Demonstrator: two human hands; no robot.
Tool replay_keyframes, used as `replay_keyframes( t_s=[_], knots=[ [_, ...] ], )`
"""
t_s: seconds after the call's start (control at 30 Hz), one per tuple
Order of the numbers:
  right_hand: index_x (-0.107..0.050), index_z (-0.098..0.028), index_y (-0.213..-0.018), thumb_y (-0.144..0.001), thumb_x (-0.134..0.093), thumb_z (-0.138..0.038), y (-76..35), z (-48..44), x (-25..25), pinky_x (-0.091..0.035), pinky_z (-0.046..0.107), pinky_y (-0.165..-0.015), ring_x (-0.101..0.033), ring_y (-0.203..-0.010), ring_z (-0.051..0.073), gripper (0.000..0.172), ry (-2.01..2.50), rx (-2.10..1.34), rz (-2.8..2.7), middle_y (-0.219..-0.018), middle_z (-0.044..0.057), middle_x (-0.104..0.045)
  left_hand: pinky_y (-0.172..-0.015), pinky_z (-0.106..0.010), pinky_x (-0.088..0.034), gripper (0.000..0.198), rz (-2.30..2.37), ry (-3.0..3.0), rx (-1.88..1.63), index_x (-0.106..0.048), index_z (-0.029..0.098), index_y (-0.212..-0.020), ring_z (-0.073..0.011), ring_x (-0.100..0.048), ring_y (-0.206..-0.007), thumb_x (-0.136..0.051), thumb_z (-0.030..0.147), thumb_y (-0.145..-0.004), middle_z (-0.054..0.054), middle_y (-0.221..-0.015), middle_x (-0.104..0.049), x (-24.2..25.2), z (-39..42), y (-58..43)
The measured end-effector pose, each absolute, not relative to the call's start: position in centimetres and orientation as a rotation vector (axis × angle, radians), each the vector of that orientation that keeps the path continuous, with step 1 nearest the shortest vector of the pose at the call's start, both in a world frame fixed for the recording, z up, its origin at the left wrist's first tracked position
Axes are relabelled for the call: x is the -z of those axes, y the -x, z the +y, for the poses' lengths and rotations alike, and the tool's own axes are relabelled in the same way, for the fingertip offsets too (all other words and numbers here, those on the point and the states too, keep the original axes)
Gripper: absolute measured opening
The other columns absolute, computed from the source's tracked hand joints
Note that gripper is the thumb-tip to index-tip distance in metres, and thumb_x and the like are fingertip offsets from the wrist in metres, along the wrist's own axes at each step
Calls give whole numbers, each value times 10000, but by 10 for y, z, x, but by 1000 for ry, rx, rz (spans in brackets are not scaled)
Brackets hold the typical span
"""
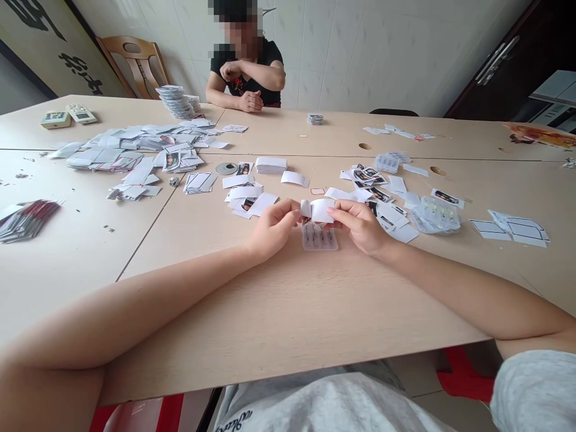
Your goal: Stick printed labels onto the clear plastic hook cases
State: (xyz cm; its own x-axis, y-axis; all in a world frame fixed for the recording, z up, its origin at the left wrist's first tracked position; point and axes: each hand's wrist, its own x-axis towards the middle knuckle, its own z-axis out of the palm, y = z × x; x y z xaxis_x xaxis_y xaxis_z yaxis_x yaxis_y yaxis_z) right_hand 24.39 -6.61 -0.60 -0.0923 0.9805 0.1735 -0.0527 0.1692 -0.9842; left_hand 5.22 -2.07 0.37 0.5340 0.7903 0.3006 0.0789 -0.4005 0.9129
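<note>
Above the near part of the table, my left hand (pixel 275 229) and my right hand (pixel 361 227) hold a small white paper card (pixel 322 211) between them. The card's left end looks curled over by my left fingers. My right thumb presses on its right edge, with the fingers behind. Just below lies a clear plastic blister tray (pixel 319 239) with several small dark pieces inside; its far edge is hidden by my hands and the card. Close to my left hand are loose white cards (pixel 245 193). Printed photo cards (pixel 369 175) lie scattered beyond my right hand.
A large heap of white packets (pixel 135 141) and a tall stack (pixel 176 103) cover the left side. More clear trays (pixel 434 215) lie at right, beside outlined cards (pixel 517 229). Across the table sits a person (pixel 247 69). A tape roll (pixel 226 168) lies near a card pile (pixel 271 165).
</note>
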Motion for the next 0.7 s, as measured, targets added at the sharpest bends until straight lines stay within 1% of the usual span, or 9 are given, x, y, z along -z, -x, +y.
replay_keyframes(
  t_s=[0.2,0.37,0.53,0.7],
  knots=[
    [-545,-174,-596,-747,-672,-389,-252,-57,7,-492,274,-666,-594,-772,158,291,1029,-1129,-1281,-690,4,-571,-753,-315,-473,170,720,-1531,-1013,-503,169,-661,-163,-587,-859,-475,275,-791,-15,-788,-597,-1,-14,-57],
    [-584,-170,-637,-769,-657,-387,-260,-53,10,-480,265,-678,-577,-776,145,264,1032,-1079,-1329,-732,9,-582,-757,-324,-481,154,702,-1419,-1041,-496,163,-631,-170,-617,-861,-488,246,-760,-13,-755,-604,0,-11,-57],
    [-566,-173,-627,-797,-632,-377,-267,-51,11,-465,265,-687,-538,-710,125,274,1096,-997,-1397,-712,5,-579,-801,-318,-479,148,683,-1355,-1051,-493,163,-628,-181,-641,-905,-497,221,-764,2,-729,-590,0,-11,-57],
    [-572,-177,-619,-789,-639,-384,-269,-50,9,-466,271,-691,-566,-777,154,276,1093,-1006,-1401,-750,25,-619,-805,-311,-495,161,668,-1260,-1048,-475,154,-614,-209,-658,-949,-505,202,-765,-3,-760,-599,0,-10,-57]
  ],
)
